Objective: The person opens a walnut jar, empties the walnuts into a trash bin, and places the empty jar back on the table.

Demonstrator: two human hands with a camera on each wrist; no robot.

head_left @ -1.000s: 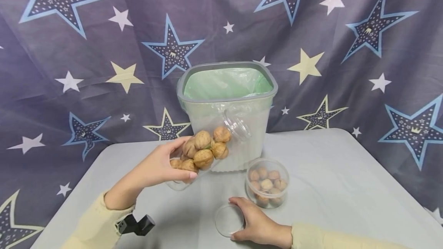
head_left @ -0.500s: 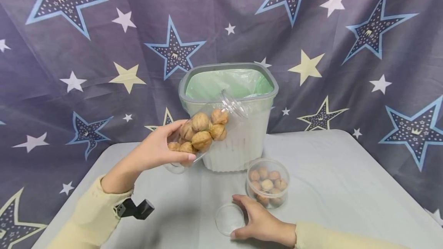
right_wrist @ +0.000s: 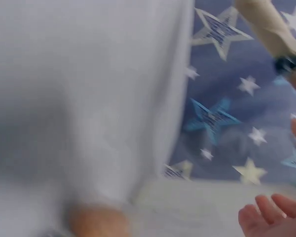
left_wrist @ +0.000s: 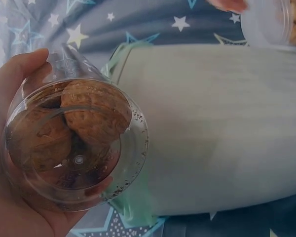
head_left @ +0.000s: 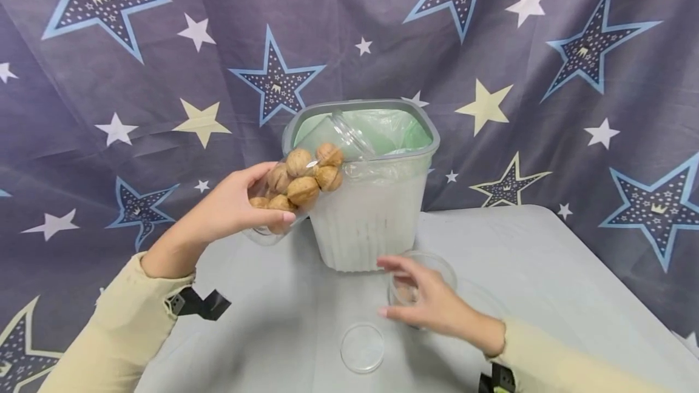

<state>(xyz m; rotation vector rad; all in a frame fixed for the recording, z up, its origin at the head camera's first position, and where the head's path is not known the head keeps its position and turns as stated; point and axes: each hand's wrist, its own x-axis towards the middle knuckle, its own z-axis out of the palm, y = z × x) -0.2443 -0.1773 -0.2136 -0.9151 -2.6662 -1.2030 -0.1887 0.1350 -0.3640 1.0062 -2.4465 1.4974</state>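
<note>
Clear jar [head_left: 326,135] sits in the air in front of the bin [head_left: 377,217], tilted, mouth up and toward the rim. Walnuts [head_left: 303,190] are bunched in the base half; left wrist view shows two against the bottom, plus crumbs. Mouth overlaps the near rim in head view; can't tell if it's past it or just short.

Risks, my read: if it tips further while short of the rim, nuts could run down the bin front onto the table [head_left: 508,253]. Smooth plastic, one-handed grip near the base, weight could shift on tilt, so a slip is possible. Right side: a sideways bump could knock the tub [head_left: 445,265].

Left hand [head_left: 235,205] wraps the jar low, thumb along the near side, forearm angled up. Right hand [head_left: 431,302] is wide, thumb and fingers well apart, in front of the tub; blurred, contact unclear. Round lid [head_left: 363,348] lies flat on the table nearby. Green liner [head_left: 384,123] lines the bin; starry curtain [head_left: 349,11] behind.
</note>
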